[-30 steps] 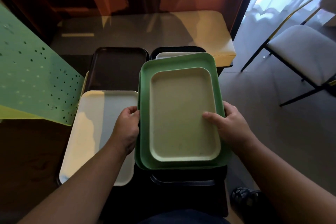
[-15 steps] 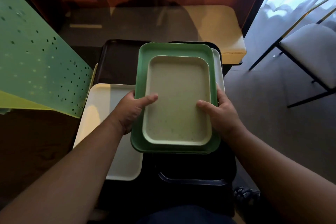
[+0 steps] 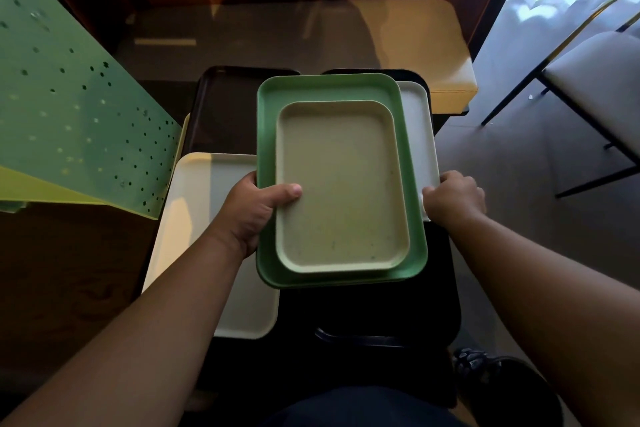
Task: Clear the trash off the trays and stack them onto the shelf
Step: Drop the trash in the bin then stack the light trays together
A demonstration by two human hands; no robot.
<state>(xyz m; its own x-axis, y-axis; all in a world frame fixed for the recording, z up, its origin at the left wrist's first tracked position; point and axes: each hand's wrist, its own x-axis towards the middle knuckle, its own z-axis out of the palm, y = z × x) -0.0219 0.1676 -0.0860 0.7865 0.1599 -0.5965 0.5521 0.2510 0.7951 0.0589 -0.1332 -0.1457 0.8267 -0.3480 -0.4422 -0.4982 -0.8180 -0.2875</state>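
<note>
While the left hand [image 3: 247,215] grips the left edge of the green tray [image 3: 266,156], thumb lying over the rim of the pale tray [image 3: 339,184] nested inside it, the right hand [image 3: 453,199] curls round the near corner of a white tray [image 3: 417,135] that shows from under the green tray's right side. Left of the green tray, another cream tray [image 3: 194,218] lies flat, and behind that a dark tray [image 3: 225,107] rests on the counter [image 3: 277,35]. Under the green tray sits a black tray [image 3: 440,288]. Far left stands a green perforated panel [image 3: 69,114]. No writing or labels can be read on any tray.
</note>
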